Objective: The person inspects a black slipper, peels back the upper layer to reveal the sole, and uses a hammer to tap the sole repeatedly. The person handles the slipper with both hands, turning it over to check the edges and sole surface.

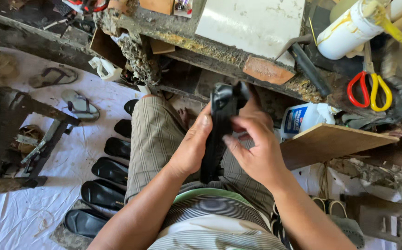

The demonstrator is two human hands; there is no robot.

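Note:
I hold a black sandal [219, 125] upright on edge over my lap, in front of the workbench. My left hand [192, 143] clasps its left side, thumb along the sole's edge. My right hand [254, 143] wraps the other side, fingers curled over the strap area near the top. Both hands touch the sandal; its lower end rests near my striped trousers [154, 134].
A glue-crusted workbench [238, 55] carries a white board [252, 21], a glue bottle [353, 28], red and yellow scissors [370, 88] and a dark tool [309, 67]. Several black soles [110, 169] line the white sheet at left. A wooden board [330, 141] and jug [302, 118] sit right.

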